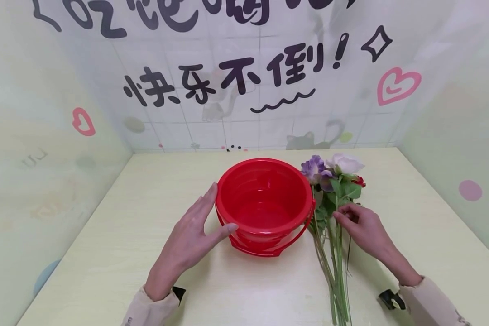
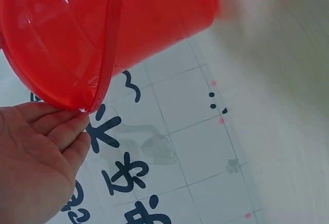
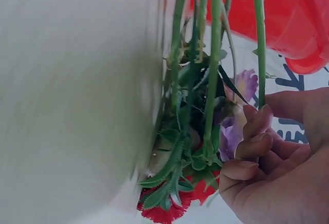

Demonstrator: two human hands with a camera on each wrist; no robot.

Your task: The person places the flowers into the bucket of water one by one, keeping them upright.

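Round red plastic bucket (image 1: pixel 265 199) seemingly steadied by wide-fingered left hand (image 1: pixel 189 233), slim green flower stem (image 3: pixel 260 44) pinched in right hand (image 1: pixel 366 226).

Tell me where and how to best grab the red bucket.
Probably by the middle of its handle, from the near side, hooking under it and lifting: the handle hangs low across the bucket's front, on the side facing you.

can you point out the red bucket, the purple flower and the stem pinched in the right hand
red bucket (image 1: pixel 264 208): head view, on its inside
purple flower (image 1: pixel 314 168): head view, on its petals
stem (image 3: pixel 260 44): right wrist view, midway along its visible length
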